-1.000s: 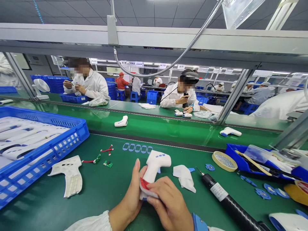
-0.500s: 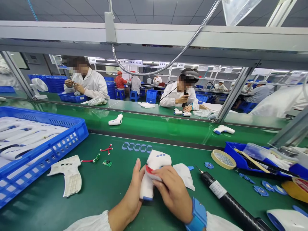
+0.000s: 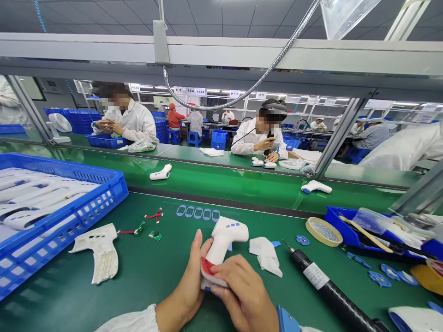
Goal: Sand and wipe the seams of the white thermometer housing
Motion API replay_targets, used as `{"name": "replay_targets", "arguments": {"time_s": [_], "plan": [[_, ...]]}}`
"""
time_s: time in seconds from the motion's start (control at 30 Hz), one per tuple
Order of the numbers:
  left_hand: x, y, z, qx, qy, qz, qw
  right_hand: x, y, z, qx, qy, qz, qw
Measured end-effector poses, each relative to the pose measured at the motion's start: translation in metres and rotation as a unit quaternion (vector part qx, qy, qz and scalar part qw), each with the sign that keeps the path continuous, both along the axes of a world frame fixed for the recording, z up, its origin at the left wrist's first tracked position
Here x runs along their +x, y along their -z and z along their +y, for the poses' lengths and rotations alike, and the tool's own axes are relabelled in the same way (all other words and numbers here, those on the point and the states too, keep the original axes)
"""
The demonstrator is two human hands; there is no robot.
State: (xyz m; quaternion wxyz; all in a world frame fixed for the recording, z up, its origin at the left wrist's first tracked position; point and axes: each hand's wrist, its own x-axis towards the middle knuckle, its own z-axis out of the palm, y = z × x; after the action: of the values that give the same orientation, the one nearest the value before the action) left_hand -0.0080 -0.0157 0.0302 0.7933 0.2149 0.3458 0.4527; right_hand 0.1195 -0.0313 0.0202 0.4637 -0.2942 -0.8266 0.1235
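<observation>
over the green bench (image 3: 155, 272), the white gun-shaped casing (image 3: 226, 230) is at two o'clock from the left hand (image 3: 188, 279) clasping its handle (image 3: 218, 249), long axis seven to one, while the right hand (image 3: 247, 288), at four, pinches a red-and-white pad (image 3: 208, 266) against the handle's lower end. further out toward four, the black screwdriver (image 3: 341, 302) carries a printed label (image 3: 315, 275) i cannot read from here.

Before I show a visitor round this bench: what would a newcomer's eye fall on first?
First, the white pistol-shaped device at the centre, held in the person's left grip, with the right grip holding a red-and-white pad against it. Then the blue crate of white parts at the left, and the black pointed tool at the lower right.
</observation>
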Motion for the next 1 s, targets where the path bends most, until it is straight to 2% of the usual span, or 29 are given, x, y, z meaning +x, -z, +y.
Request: {"name": "replay_targets", "arguments": {"time_s": [0.17, 0.33, 0.47, 0.67, 0.83, 1.0], "plan": [[0.0009, 0.0008, 0.0006, 0.038, 0.004, -0.02, 0.999, 0.0006, -0.0016, 0.0013, 0.016, 0.037, -0.007, 0.999], [0.0004, 0.0003, 0.0004, 0.015, 0.006, -0.007, 1.0, -0.0001, 0.0006, -0.0006, 0.001, 0.0, 0.004, 1.0], [0.001, 0.0002, 0.0012, 0.042, 0.002, -0.012, 0.999, 0.0016, 0.0012, 0.0024, 0.008, 0.036, -0.005, 0.999], [-0.0001, 0.0013, 0.0012, 0.005, 0.007, 0.015, 1.0, 0.0005, -0.0002, 0.0002, 0.004, 0.01, -0.001, 1.0], [0.0003, 0.0029, 0.0014, 0.037, 0.009, -0.015, 0.999, 0.001, -0.0017, 0.0021, 0.012, 0.05, -0.006, 0.999], [-0.0006, 0.0054, 0.0031, 0.018, 0.016, -0.011, 1.0, 0.0003, 0.0006, -0.0006, 0.001, 0.0, 0.001, 1.0]]}}
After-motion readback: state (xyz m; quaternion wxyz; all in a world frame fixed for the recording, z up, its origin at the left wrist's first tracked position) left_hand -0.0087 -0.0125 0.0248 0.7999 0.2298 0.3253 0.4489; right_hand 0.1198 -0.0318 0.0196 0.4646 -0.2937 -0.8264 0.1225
